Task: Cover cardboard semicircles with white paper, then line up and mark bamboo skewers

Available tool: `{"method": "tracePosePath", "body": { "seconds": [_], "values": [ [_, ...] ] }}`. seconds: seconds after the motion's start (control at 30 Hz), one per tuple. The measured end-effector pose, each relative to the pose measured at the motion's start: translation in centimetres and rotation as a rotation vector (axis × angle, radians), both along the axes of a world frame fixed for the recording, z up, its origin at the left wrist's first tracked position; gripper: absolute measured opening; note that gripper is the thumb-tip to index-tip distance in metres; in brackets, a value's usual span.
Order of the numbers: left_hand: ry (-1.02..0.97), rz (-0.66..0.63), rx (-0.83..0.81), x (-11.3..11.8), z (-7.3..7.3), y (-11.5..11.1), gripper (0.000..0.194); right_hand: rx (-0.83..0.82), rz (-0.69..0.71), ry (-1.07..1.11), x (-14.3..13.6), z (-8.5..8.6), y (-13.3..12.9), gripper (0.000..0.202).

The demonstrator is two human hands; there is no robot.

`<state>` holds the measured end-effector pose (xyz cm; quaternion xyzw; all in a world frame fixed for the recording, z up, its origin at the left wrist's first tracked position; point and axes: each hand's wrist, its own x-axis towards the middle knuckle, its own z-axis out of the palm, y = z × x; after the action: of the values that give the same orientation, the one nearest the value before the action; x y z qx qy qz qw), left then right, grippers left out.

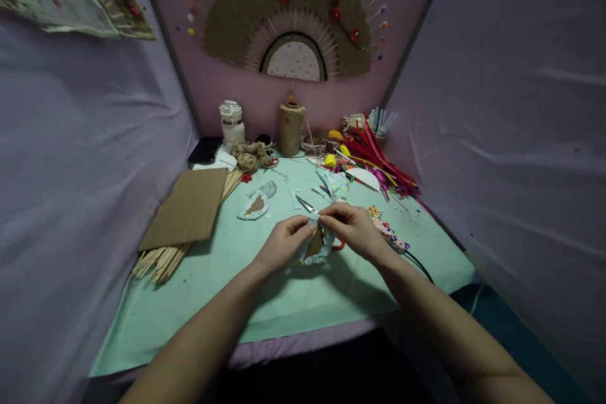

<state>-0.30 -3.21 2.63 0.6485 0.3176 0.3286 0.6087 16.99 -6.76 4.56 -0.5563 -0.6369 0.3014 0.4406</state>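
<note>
"As we look over the mint tablecloth (203, 303), what are we gripping?"

"Our left hand (287, 237) and right hand (356, 228) both pinch the cloth-edged piece (314, 245), mid-table."

"And around us?"

"Lilac drapes (95, 170) at nine and three, a brown fan (249, 9) (quite showy!) on the pink wall (258, 95) at twelve."

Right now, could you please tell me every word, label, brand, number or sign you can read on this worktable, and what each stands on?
No text can be read.
Clear protractor: fine markings, too small to read.
White lidded bottle: too blurred to tell whether it has any lettering.
Cardboard sheet: no lettering visible.
</note>
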Motion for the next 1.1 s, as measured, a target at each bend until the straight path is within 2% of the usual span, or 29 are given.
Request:
{"method": "tracePosePath", "body": {
  "seconds": [0.17,0.27,0.4,0.5,0.73,0.87,0.93,1.1],
  "values": [
    [0.116,0.054,0.163,0.0,-0.2,-0.2,0.032,-0.014,-0.037,0.032,-0.6,-0.8,-0.4,0.018],
    [0.144,0.063,0.199,0.2,-0.3,-0.3,0.033,-0.028,-0.032,0.051,-0.4,-0.9,-0.3,0.019],
    [0.103,0.11,0.137,0.3,-0.5,-0.1,0.031,-0.126,0.008,0.184,0.3,-0.7,-0.4,0.031],
    [0.071,0.135,0.1,0.3,-0.7,0.0,0.031,-0.121,-0.024,0.169,0.3,-0.9,-0.6,0.031],
    [0.071,0.165,0.12,0.1,-1.1,0.4,0.036,0.081,-0.156,-0.028,-1.1,-2.0,-0.6,0.02],
    [0.07,0.178,0.083,0.1,-1.1,0.6,0.038,-0.014,-0.056,0.11,-0.1,-2.0,-0.6,0.036],
    [0.067,0.189,0.072,0.2,-1.1,0.6,0.037,-0.053,-0.062,0.146,0.4,-2.1,-0.7,0.039],
    [0.057,0.203,0.078,0.2,-1.4,0.6,0.036,-0.04,-0.136,0.054,-0.4,-2.9,-0.8,0.026]
  ]
}}
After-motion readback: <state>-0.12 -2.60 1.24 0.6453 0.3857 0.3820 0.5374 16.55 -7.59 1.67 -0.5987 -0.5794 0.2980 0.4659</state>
